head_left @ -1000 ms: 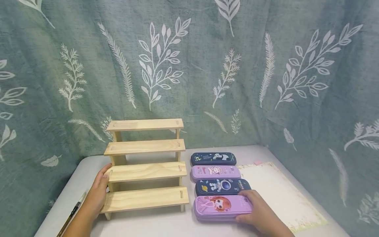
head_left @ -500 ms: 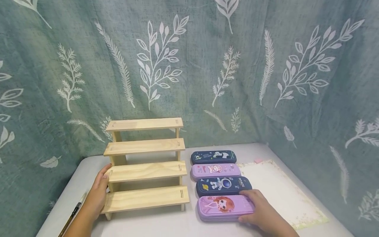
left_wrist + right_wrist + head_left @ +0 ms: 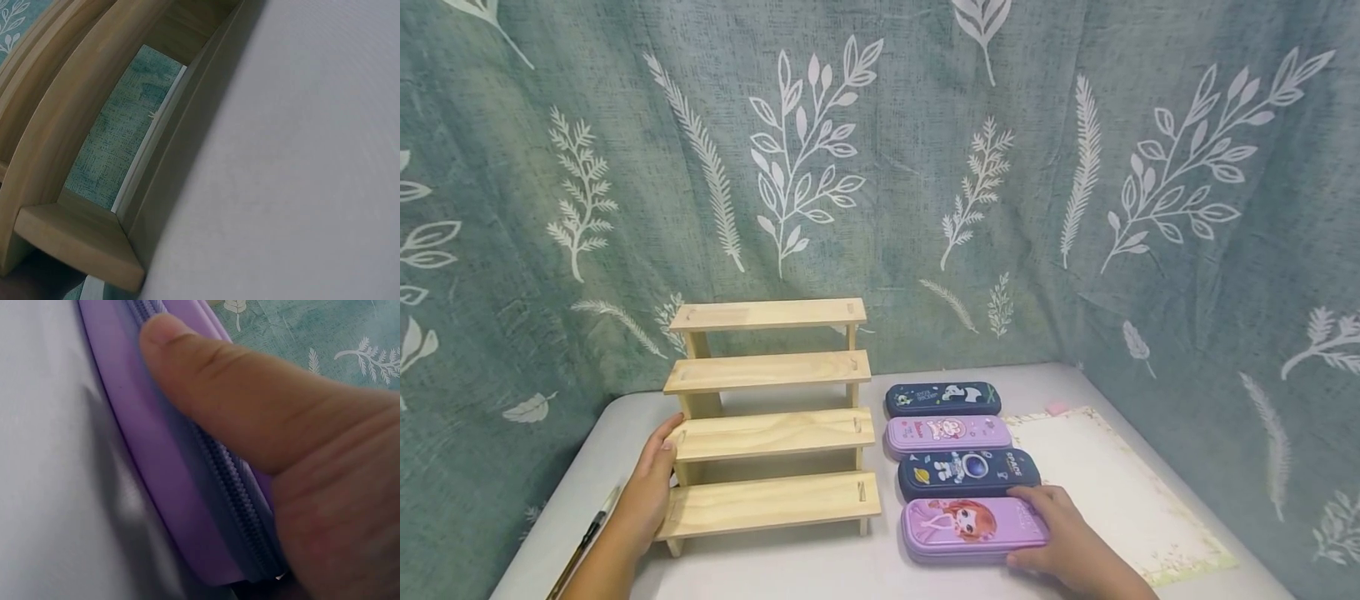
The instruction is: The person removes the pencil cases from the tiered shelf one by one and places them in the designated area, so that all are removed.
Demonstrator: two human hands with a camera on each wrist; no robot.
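Note:
In the head view my left hand (image 3: pixel 643 492) holds the left end of a four-tier wooden step shelf (image 3: pixel 767 502), near its second-lowest step. The left wrist view shows the shelf's underside and leg (image 3: pixel 81 240), with the hand mostly hidden. My right hand (image 3: pixel 1063 537) pinches the right end of a lilac pencil case (image 3: pixel 940 546) printed with a red-haired girl. Up close in the right wrist view, the thumb (image 3: pixel 219 387) lies against the case's zipper (image 3: pixel 228 481). This case lies nearest me in a column of pencil cases.
Behind it lie a navy astronaut case (image 3: pixel 925 487), a lilac cartoon case (image 3: pixel 910 450) and a navy panda case (image 3: pixel 943 410). A bordered paper sheet (image 3: pixel 1097 475) and a pink eraser-like piece (image 3: pixel 1057 408) are at right. A brush (image 3: pixel 583 542) lies at left. Patterned cloth (image 3: pixel 880 208) hangs behind.
The red-haired-girl case has slid slightly right with my right hand, mostly in the first half second. My left hand and the shelf stay in place.

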